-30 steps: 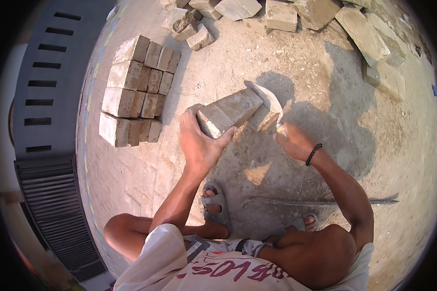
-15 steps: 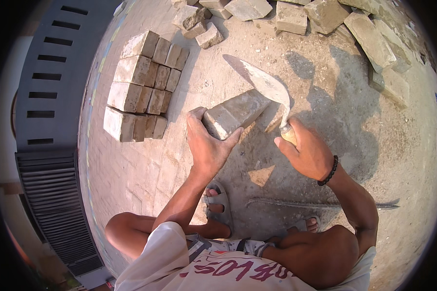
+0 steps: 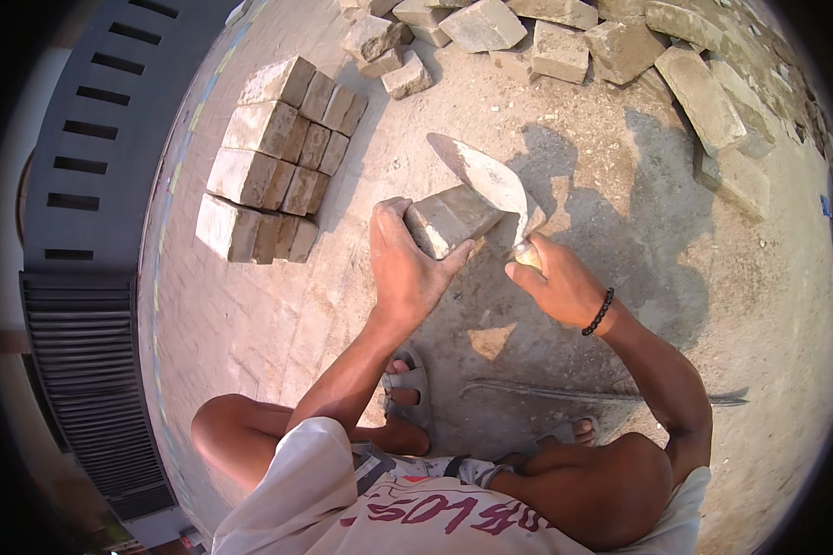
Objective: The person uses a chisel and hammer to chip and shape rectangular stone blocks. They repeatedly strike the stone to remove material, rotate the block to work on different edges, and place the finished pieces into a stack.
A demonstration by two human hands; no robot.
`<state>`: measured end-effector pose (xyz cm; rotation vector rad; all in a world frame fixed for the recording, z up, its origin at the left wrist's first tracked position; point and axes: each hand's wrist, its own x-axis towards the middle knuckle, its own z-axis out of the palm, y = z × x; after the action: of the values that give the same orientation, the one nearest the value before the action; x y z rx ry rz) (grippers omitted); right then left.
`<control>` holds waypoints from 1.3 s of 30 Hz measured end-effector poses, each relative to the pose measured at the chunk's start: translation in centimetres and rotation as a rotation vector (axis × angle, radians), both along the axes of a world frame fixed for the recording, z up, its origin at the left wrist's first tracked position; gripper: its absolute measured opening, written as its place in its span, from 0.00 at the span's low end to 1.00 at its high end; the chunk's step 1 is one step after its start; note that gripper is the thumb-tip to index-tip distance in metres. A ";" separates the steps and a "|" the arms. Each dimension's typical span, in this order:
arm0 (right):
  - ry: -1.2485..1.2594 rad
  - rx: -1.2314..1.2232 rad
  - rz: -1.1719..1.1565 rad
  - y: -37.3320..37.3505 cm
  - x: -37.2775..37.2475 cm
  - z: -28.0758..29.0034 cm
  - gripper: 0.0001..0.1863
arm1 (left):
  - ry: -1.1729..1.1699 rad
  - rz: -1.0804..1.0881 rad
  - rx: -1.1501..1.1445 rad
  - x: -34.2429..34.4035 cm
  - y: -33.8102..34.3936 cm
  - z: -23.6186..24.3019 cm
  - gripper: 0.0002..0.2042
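Note:
My left hand grips the near end of a grey-brown paving block, thumb on one side and fingers on the other. The block is held tilted above the ground, its far end partly hidden behind a trowel. That trowel has a pointed, worn metal blade crusted with pale residue, and it lies across the block's far part. Around its short yellowish handle my right hand is closed, with a dark beaded bracelet at the wrist. Whether the blade touches the block I cannot tell for certain.
To the left stands a neat stack of paving blocks. Loose blocks lie heaped along the far side and far right. A metal bar with a bent end rests on the ground by my feet. A dark gate runs along the left.
The trowel has swung down and slightly left, so its blade now overlaps the block's far end. My right hand came left with it; the left hand keeps hold of the block.

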<state>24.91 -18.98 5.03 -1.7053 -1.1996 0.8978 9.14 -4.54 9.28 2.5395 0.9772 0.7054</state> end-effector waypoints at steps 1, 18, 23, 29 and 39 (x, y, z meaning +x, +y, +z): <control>0.047 0.086 -0.040 -0.3 0.6 0.7 0.20 | 0.001 0.011 -0.007 0.1 -0.1 0.2 0.39; 0.300 -0.199 0.003 -1.4 0.9 0.6 0.21 | 0.036 0.025 -0.017 0.4 -0.2 0.2 0.39; 0.062 0.302 -0.052 -2.3 -1.5 -0.2 0.20 | 0.052 0.021 -0.008 1.0 -0.6 0.5 0.38; 0.093 0.136 -0.023 -1.9 0.6 2.2 0.24 | 0.072 0.039 -0.016 0.4 -0.6 0.7 0.38; 0.042 0.150 -0.143 -2.4 1.4 3.7 0.21 | -0.056 -0.111 0.044 -0.9 -0.6 0.1 0.38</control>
<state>26.29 -21.43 8.74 -1.6217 -1.0751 0.7346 8.27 -5.12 9.35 2.5740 0.8044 0.7686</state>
